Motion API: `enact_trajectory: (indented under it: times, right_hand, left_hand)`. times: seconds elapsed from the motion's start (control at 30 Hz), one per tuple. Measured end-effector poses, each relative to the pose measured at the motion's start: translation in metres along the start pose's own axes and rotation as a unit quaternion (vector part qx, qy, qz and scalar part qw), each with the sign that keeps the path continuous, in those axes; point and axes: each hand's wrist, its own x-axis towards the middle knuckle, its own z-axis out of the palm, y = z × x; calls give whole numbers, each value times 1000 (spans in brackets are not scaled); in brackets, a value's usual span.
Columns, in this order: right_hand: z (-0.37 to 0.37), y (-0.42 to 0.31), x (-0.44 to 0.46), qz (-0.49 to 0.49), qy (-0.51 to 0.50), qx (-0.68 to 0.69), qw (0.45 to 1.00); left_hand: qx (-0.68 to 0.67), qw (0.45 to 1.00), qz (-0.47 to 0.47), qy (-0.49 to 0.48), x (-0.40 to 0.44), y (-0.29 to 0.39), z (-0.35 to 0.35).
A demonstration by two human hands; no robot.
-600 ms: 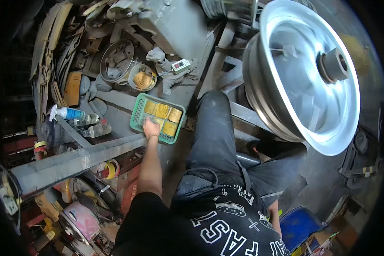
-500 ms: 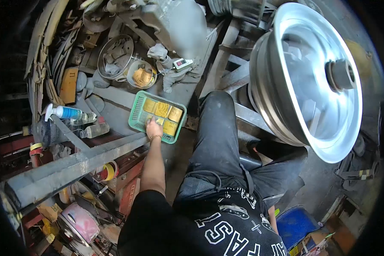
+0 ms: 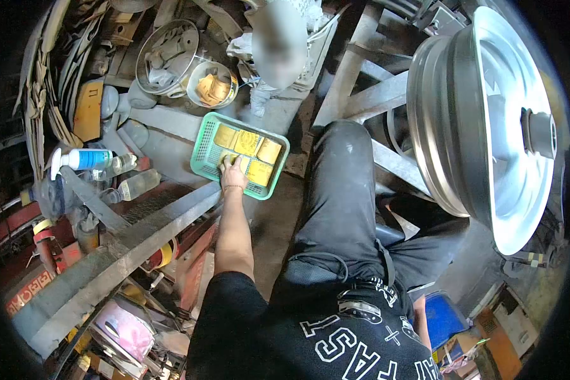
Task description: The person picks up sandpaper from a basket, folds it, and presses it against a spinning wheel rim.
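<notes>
Your left hand [image 3: 234, 171] is in the green basket [image 3: 204, 156], touching a yellow block [image 3: 230, 156], can't tell if it's actually gripping.

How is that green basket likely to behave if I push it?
The green basket would probably slide rather than roll, given its rectangular shape. Its latticed, plastic-looking walls suggest it may flex slightly. The bare space at one end could let the yellow blocks inside shift.

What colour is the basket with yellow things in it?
The basket is green, best in the head view.
</notes>
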Motion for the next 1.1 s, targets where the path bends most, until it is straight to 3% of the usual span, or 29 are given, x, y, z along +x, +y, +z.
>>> enact_trajectory:
  times: [0.13, 0.2, 0.33, 0.43, 0.63, 0.77, 0.83, 0.9, 0.93, 0.97, 1.03, 1.1]
  right_hand:
    - [3, 0, 7, -37, -34, 129, 990]
    - [3, 3, 8, -46, -47, 181, 981]
    - [3, 8, 7, -50, -60, 245, 966]
    - [-1, 11, 7, -51, -66, 274, 958]
    - [-1, 8, 12, -63, -80, 320, 942]
    - [2, 9, 12, -77, -79, 353, 929]
    - [5, 8, 14, -92, -83, 365, 923]
    - [10, 2, 16, -90, -98, 416, 900]
    - [9, -8, 10, -26, -106, 519, 848]
    - [10, -19, 7, -27, -107, 519, 847]
    - [12, -10, 15, -100, -76, 410, 903]
    - [9, 0, 21, -88, -79, 412, 903]
  left_hand:
    - [26, 999, -3, -27, 8, -5, 4]
    - [-18, 1000, 11, 12, 8, -2, -3]
    - [21, 1000, 7, -18, 14, -7, 2]
    - [42, 999, 25, 11, 22, -10, 8]
    - [-73, 997, -27, -29, 13, 12, -26]
    - [-85, 996, -25, 21, 8, 21, -18]
    - [-21, 997, -38, 65, 8, 20, -13]
    - [-27, 996, -42, 73, 6, 17, -11]
    - [-37, 996, -58, 60, 8, 15, -8]
    - [-48, 995, -74, 45, 8, 12, -5]
    - [-45, 995, -39, 82, 12, 0, 3]
    - [-30, 995, -23, 89, 16, -4, 6]
